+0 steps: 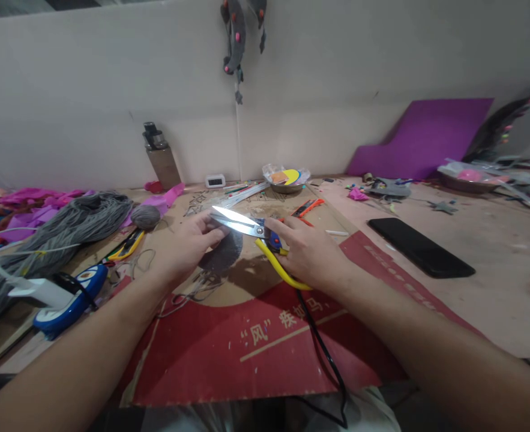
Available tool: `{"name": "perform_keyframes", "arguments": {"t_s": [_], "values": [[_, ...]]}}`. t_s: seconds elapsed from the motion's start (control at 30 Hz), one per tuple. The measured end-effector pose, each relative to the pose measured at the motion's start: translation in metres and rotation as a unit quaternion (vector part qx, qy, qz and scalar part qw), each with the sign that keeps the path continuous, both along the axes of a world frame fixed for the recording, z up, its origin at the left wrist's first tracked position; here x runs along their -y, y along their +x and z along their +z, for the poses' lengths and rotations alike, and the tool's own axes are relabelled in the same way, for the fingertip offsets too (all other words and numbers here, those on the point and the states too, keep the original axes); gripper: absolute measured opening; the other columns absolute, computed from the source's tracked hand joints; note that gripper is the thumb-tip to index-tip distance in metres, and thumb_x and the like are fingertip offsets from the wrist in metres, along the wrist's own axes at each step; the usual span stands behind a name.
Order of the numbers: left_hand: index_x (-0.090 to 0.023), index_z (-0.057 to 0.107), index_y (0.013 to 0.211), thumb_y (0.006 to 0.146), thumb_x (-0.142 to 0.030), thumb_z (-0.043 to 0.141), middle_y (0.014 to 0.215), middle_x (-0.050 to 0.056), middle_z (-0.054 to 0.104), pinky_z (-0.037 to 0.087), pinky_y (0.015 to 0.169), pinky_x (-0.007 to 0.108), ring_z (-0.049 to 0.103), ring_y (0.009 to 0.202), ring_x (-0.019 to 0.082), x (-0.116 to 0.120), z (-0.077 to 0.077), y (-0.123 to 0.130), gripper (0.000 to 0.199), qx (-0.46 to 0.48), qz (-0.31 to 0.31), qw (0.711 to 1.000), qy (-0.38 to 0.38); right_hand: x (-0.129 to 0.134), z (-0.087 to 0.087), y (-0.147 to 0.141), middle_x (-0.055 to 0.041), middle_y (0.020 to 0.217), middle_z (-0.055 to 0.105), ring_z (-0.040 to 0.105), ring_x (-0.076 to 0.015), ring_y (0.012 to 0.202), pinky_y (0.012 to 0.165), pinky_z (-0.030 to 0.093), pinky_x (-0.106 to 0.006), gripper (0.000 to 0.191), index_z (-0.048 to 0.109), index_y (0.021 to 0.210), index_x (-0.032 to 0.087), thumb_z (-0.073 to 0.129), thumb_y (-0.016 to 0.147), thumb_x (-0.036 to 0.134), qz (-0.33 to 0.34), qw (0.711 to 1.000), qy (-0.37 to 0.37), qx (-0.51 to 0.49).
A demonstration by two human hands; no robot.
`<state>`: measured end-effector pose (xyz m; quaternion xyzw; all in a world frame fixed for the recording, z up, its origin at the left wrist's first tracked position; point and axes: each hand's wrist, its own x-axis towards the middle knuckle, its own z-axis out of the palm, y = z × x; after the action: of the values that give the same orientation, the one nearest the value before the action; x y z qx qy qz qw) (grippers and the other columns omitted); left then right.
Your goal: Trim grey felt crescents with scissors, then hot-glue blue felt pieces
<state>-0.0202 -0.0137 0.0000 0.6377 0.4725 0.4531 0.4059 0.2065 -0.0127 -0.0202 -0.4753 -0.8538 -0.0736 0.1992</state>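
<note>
My right hand (pixel 307 249) is closed on scissors (pixel 242 223) with yellow handles; the shiny blades point left and stand slightly apart. My left hand (pixel 197 237) is by the blade tips, its thumb and fingers pinched together. What they hold, if anything, is hard to make out. Just below these fingers is a dark grey piece (pixel 222 255), with loose grey yarn (pixel 197 291) trailing beside it. Partly hidden behind my right hand and the scissors is a blue tool (pixel 274 241). A black cord (pixel 319 336) runs from below my right hand over the board's front edge.
Red and brown cardboard (pixel 292 360) covers the table in front of me. Grey yarn (pixel 89 216), a yellow cutter (pixel 129 246) and a blue power strip (pixel 73 303) lie left. Orange-handled pliers (pixel 307 209) and a bowl (pixel 287 187) sit behind; a black phone (pixel 420 247) lies right.
</note>
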Motion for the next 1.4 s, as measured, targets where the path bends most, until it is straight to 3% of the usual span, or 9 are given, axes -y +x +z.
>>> {"name": "perform_keyframes", "arguments": {"t_s": [0.2, 0.37, 0.5, 0.67, 0.97, 1.17, 1.4], "values": [[-0.017, 0.068, 0.094, 0.077, -0.023, 0.066, 0.081, 0.001, 0.066, 0.038, 0.062, 0.023, 0.053, 0.066, 0.011, 0.000, -0.002, 0.001, 0.018, 0.033, -0.005, 0.999, -0.011, 0.001, -0.001, 0.000, -0.0112, 0.108, 0.065, 0.061, -0.0225, 0.084, 0.066, 0.038, -0.029, 0.041, 0.054, 0.128, 0.022, 0.050, 0.090, 0.035, -0.010, 1.000, 0.000, -0.008], [-0.015, 0.067, 0.090, 0.076, -0.024, 0.070, 0.074, 0.002, 0.066, 0.041, 0.058, 0.024, 0.055, 0.062, 0.012, -0.003, -0.005, 0.002, 0.018, 0.084, -0.021, 0.996, -0.032, -0.004, -0.002, 0.001, -0.0061, 0.092, 0.069, 0.062, -0.0193, 0.079, 0.069, 0.042, -0.028, 0.028, 0.060, 0.114, 0.021, 0.050, 0.091, 0.033, 0.034, 0.988, -0.073, -0.133], [-0.014, 0.069, 0.090, 0.075, -0.024, 0.071, 0.074, 0.003, 0.067, 0.047, 0.059, 0.026, 0.056, 0.058, 0.011, -0.004, -0.004, 0.003, 0.018, 0.111, -0.041, 0.992, -0.048, -0.010, -0.007, 0.001, -0.0083, 0.107, 0.066, 0.061, -0.0213, 0.092, 0.079, 0.045, -0.031, 0.034, 0.056, 0.121, 0.021, 0.052, 0.089, 0.030, 0.059, 0.978, -0.071, -0.186], [-0.012, 0.068, 0.084, 0.073, -0.022, 0.071, 0.077, 0.005, 0.068, 0.050, 0.060, 0.026, 0.060, 0.064, 0.013, -0.005, -0.002, 0.003, 0.016, 0.126, -0.012, 0.990, -0.062, -0.009, -0.010, 0.001, -0.0131, 0.118, 0.059, 0.058, -0.0223, 0.096, 0.082, 0.045, -0.033, 0.041, 0.050, 0.129, 0.018, 0.051, 0.089, 0.029, 0.027, 0.983, -0.075, -0.165], [-0.013, 0.067, 0.083, 0.071, -0.025, 0.074, 0.072, 0.004, 0.069, 0.051, 0.057, 0.024, 0.062, 0.059, 0.012, -0.006, -0.003, 0.000, 0.019, 0.136, 0.074, 0.984, -0.085, -0.006, -0.010, -0.001, -0.0114, 0.112, 0.061, 0.059, -0.0232, 0.093, 0.077, 0.044, -0.032, 0.040, 0.053, 0.127, 0.020, 0.051, 0.089, 0.033, -0.002, 0.996, -0.023, -0.091], [-0.013, 0.064, 0.078, 0.071, -0.020, 0.072, 0.069, 0.003, 0.067, 0.049, 0.055, 0.020, 0.061, 0.057, 0.010, -0.008, -0.003, -0.002, 0.012, 0.208, 0.063, 0.968, -0.126, -0.004, -0.013, -0.004, -0.0110, 0.107, 0.061, 0.059, -0.0224, 0.083, 0.066, 0.039, -0.030, 0.042, 0.053, 0.130, 0.023, 0.047, 0.092, 0.040, -0.045, 0.999, 0.003, -0.003], [-0.014, 0.063, 0.078, 0.075, -0.015, 0.066, 0.065, 0.001, 0.063, 0.050, 0.059, 0.021, 0.059, 0.057, 0.009, -0.010, -0.006, -0.001, 0.004, 0.328, 0.050, 0.925, -0.184, -0.004, -0.013, -0.004, -0.0114, 0.107, 0.061, 0.060, -0.0240, 0.084, 0.062, 0.037, -0.030, 0.045, 0.048, 0.135, 0.026, 0.045, 0.092, 0.041, -0.057, 0.998, 0.020, 0.021]]}}
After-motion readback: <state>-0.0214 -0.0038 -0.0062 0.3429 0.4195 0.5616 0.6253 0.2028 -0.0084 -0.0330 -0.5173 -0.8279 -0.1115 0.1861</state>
